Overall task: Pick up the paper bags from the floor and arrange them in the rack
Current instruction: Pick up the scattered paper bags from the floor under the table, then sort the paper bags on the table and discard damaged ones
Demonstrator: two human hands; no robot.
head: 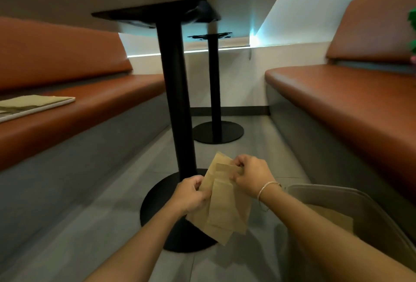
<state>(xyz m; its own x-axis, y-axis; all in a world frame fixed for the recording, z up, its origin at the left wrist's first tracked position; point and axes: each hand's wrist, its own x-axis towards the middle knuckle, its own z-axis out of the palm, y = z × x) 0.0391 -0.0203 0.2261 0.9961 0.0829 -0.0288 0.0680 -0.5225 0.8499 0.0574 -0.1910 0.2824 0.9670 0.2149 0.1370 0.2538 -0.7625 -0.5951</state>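
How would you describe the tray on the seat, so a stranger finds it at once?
Look at the long orange bench on the left. Near its left end lies a flat white tray with brown paper bags stacked on it, the only thing on that seat.

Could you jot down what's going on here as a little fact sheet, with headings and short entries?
setting: booth with orange benches and black pedestal tables
left hand: grips the paper bags at their left edge
right hand: pinches the bags' upper right edge
bags: several flat brown ones, held above the floor
bin: beige, lower right, a brown bag inside
tray: on the left bench, flat bags on it
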